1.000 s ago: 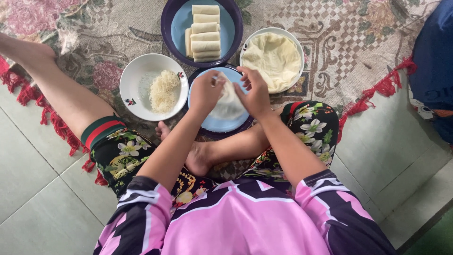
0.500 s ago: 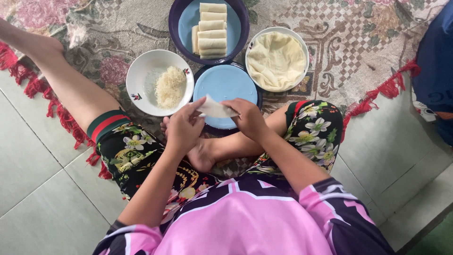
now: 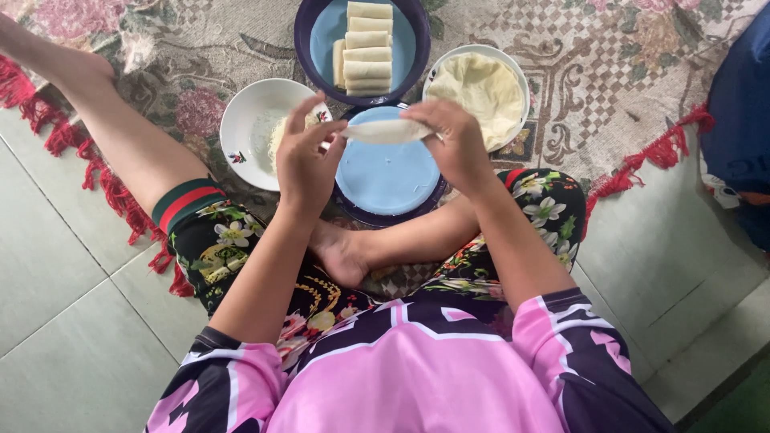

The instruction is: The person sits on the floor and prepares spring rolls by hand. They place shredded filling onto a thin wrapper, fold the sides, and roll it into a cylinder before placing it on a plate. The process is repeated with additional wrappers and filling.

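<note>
A rolled wrapper (image 3: 387, 131) is pinched at its ends between the left hand (image 3: 305, 163) and right hand (image 3: 457, 144), held level above the empty blue plate (image 3: 387, 180), between a white bowl of shredded filling (image 3: 255, 128) and a bowl of flat wrappers (image 3: 481, 84); finished rolls (image 3: 367, 46) are stacked beyond

Soft even daylight, faint shadows, sharp

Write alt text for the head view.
Seated on a floral rug, a person's left hand and right hand hold a rolled wrapper above a blue plate. Beyond sit a dish of finished rolls, a bowl of wrappers and a bowl of noodles.
</note>
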